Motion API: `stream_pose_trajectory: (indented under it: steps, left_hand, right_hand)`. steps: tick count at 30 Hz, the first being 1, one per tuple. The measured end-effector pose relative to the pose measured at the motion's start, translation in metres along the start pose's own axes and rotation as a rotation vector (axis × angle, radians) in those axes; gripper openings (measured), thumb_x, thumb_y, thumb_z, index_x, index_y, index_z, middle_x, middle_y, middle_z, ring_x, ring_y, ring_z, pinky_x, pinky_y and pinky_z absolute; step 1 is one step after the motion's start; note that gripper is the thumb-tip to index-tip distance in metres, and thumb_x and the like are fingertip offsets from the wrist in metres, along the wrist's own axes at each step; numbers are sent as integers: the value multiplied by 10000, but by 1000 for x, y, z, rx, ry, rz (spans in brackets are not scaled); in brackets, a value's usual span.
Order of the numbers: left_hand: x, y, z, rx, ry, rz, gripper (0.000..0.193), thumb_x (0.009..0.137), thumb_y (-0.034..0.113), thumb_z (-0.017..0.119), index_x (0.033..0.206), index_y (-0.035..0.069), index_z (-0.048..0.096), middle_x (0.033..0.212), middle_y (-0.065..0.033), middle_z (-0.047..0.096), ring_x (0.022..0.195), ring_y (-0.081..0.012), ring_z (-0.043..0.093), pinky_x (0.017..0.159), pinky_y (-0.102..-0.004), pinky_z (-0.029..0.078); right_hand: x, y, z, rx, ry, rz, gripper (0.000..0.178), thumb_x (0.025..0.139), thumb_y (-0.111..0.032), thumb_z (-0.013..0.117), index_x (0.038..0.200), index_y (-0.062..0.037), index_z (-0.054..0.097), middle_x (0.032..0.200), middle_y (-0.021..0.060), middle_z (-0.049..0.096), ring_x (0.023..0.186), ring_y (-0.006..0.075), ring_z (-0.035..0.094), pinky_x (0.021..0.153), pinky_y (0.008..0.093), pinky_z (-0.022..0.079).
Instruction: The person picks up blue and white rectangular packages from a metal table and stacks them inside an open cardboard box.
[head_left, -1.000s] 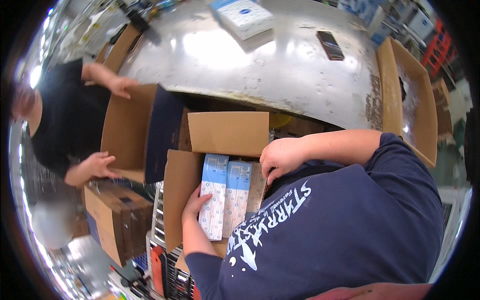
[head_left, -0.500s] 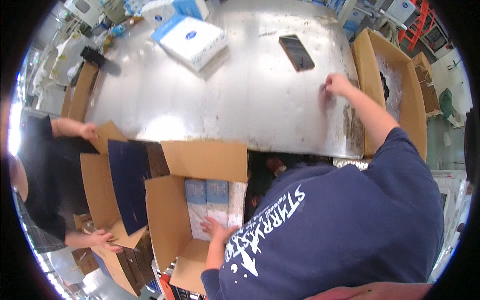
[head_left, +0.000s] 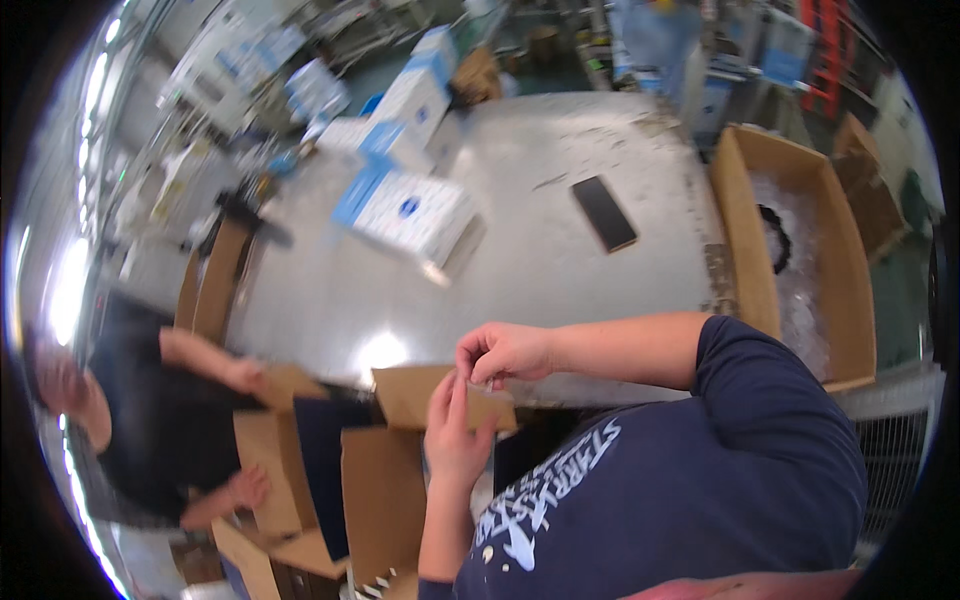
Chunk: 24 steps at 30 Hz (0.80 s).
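Above the open carton (head_left: 382,500), my two hands meet. My right hand (head_left: 508,355) is closed in a pinch; a small pale, clear-looking bit shows at its fingertips, too small to name. My left hand (head_left: 458,440) is raised just below, fingers stretched up and thumb apart, its fingertips touching the right hand's. A raised cardboard flap (head_left: 405,393) stands right behind them. My left forearm and hand mostly hide the white and blue packs inside the carton.
A white and blue box (head_left: 415,215) and a dark phone (head_left: 604,213) lie on the metal table (head_left: 520,270). Right stands a long carton (head_left: 765,290) with clear plastic and a black ring. At left, a co-worker's hands (head_left: 250,485) touch another open carton (head_left: 272,470).
My left hand has come up out of the carton, off the packs. My right hand has moved left from the table's right side to meet it. The view has tilted up.
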<state>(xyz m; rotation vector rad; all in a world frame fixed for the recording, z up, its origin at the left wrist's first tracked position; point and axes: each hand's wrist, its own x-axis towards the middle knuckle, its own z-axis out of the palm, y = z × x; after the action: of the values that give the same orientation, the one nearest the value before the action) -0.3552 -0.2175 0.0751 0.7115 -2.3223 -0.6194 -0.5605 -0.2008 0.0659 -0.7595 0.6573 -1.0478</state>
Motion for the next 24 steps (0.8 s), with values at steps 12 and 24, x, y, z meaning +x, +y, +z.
stream_pose_trajectory:
  steps: [12, 24]
  left_hand:
    - [-125, -75, -30, -673, 347, -419, 647, 744, 17, 725, 1301, 42, 397, 1137, -76, 549, 964, -162, 558, 826, -316, 489]
    - [-144, -142, -21, -439, 275, -838, 103, 848, 60, 650, 920, 18, 589, 776, -58, 626, 716, -133, 590, 621, -271, 485]
  right_hand:
    - [118, 79, 85, -19, -400, 302, 97, 772, 18, 579, 865, -11, 585, 817, 47, 599, 687, 123, 586, 650, 247, 490]
    - [228, 3, 43, -622, -163, 158, 66, 804, -132, 628, 810, -88, 579, 722, -43, 545, 633, 41, 483, 550, 201, 392]
